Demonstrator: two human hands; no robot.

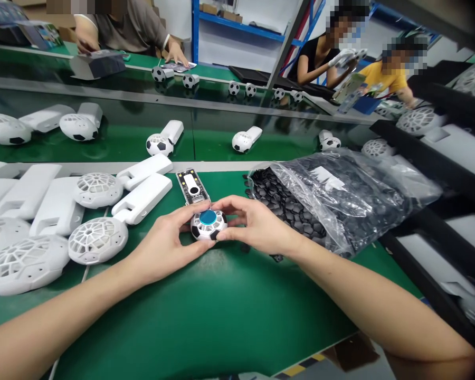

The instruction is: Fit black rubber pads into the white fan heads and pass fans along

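Basically, both hands were on one small fan, just above mid-frame; clock read from there, twelve at the top. The left hand gripped its rim on the nine o'clock side, thumb low and fingers high. The right hand pinched the three o'clock side, fingers curled over the upper edge, thumb on the lower one. Fan head was white with black patches, blue disc in the middle. Its handle pointed toward eleven o'clock, open-faced, circuit board showing. Couldn't tell whether the fan head touched the green bench.

Clear plastic bag lay between two and three o'clock, near the right hand, mouth toward the fan, black pieces spilling at the opening. White fans were bunched at nine to ten o'clock, beyond the left hand. Dark racks at two to four o'clock bore more white parts.

Green conveyor ran across from ten to two o'clock, carrying spaced-out patched fans. Past it, at eleven o'clock, a co-worker in a brown-grey top had one hand near a box. Two more people sat further off: black top past one o'clock, yellow shirt at two.
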